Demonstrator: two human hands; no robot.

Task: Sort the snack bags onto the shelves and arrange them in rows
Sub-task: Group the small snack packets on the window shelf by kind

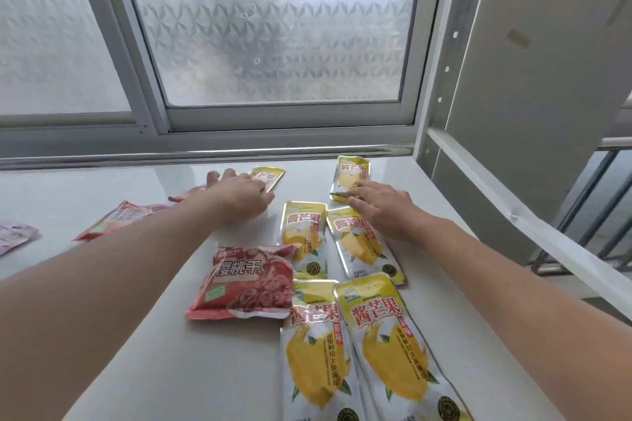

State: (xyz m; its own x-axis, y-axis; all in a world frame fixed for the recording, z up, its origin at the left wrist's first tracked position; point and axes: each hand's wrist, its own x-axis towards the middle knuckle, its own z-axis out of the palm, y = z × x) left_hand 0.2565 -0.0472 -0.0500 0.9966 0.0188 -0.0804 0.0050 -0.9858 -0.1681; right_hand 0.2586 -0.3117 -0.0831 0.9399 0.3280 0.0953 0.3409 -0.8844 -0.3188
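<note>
Several yellow mango snack bags lie flat on the white shelf (136, 335). My left hand (239, 196) rests on the near end of the far-middle yellow bag (268, 176), fingers curled over it. Straight fingers of my right hand (379, 207) press the near end of the far-right yellow bag (352, 174). Two yellow bags (304, 239) (364, 249) lie side by side in the middle, and two more (316, 352) (400, 349) sit nearest me. A red cherry bag (244, 284) lies left of them.
Another red bag (116, 219) lies under my left forearm, a further red bag (191, 193) peeks out behind it, and a pale purple bag (13, 236) sits at the far left edge. A frosted window (273, 27) backs the shelf. A white perforated upright (444, 79) stands at right.
</note>
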